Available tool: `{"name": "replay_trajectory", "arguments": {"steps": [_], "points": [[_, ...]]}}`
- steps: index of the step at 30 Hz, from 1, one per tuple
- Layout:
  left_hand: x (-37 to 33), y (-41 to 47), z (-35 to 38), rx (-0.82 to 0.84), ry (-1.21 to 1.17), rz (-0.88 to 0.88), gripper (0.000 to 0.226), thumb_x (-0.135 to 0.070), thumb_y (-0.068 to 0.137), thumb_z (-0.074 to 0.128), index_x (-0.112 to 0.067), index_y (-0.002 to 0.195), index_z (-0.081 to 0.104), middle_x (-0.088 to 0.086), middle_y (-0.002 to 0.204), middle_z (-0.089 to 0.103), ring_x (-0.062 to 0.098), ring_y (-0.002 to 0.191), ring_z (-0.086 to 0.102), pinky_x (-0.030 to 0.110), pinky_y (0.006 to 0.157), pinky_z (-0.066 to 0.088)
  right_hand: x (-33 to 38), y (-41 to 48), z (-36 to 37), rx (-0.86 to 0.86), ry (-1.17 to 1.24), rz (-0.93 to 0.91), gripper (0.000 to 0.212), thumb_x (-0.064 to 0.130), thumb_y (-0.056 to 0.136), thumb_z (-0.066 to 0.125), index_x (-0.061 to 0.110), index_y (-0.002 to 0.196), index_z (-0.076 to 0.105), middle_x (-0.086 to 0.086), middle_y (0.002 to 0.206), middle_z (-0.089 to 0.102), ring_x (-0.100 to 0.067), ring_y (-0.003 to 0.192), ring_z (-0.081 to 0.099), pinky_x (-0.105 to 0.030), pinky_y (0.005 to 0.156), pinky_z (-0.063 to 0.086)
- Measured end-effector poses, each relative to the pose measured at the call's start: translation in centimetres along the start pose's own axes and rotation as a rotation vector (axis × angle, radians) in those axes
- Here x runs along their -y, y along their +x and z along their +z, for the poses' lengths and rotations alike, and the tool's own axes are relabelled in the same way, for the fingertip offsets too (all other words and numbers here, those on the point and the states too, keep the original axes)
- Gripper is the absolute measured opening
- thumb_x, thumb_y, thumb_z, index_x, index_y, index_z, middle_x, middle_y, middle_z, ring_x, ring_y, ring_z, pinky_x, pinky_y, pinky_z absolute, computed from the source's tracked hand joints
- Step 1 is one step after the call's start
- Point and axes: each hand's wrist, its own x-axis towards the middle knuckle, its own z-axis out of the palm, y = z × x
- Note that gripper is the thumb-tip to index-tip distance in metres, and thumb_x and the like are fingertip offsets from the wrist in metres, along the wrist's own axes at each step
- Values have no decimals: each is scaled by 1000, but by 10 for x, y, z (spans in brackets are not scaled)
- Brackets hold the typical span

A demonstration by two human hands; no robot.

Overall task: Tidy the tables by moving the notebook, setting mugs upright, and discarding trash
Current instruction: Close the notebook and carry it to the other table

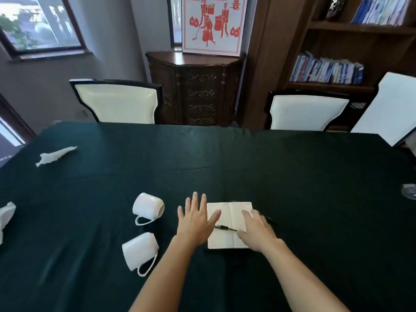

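right now i see the notebook (227, 224) lying open on the dark green tablecloth (247, 167), near the table's front edge, with a black pen (225, 227) across its pages. my left hand (194, 221) is spread flat with fingers splayed, its thumb over the notebook's left page, gripping nothing. my right hand (256, 230) rests palm-down on the right page, fingers loose, not clasping anything. just left of the hands, two white mugs lie on their sides: the far mug (148, 207) and the near mug (140, 249). a crumpled tissue (55, 155) sits far left, another white wad (5, 216) at the left edge.
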Motion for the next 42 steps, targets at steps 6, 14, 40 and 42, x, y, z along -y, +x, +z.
{"name": "replay_trajectory", "arguments": {"steps": [6, 14, 40, 42], "points": [[-13, 13, 37, 69, -38, -112, 76, -59, 109, 30, -18, 171, 14, 6, 176, 25, 27, 159, 29, 55, 129, 18, -3, 34, 23, 49, -23, -65, 58, 17, 98, 54, 18, 154, 39, -10, 152, 40, -32, 136, 44, -43, 107, 47], [-19, 21, 88, 129, -429, -377, 40, -21, 107, 48, -8, 145, 49, 14, 131, 66, 27, 112, 62, 37, 92, 52, -11, 68, 68, 52, 26, -171, 32, 12, 103, 50, 14, 133, 60, -9, 133, 57, -28, 120, 54, -39, 99, 52], [-55, 51, 106, 52, -876, -474, 50, -11, 106, 47, -12, 156, 52, 6, 155, 60, 26, 138, 60, 47, 118, 47, -34, 99, 69, -70, 566, 82, 17, 19, 96, 60, 13, 94, 75, -3, 91, 77, -22, 84, 68, -31, 75, 55], [-50, 50, 104, -42, -806, -489, 46, -15, 107, 50, -13, 152, 57, 4, 150, 64, 20, 129, 64, 37, 115, 49, -41, 102, 67, -91, 569, 94, 17, 22, 96, 60, 13, 96, 74, -2, 93, 76, -22, 87, 67, -32, 78, 56]]}}
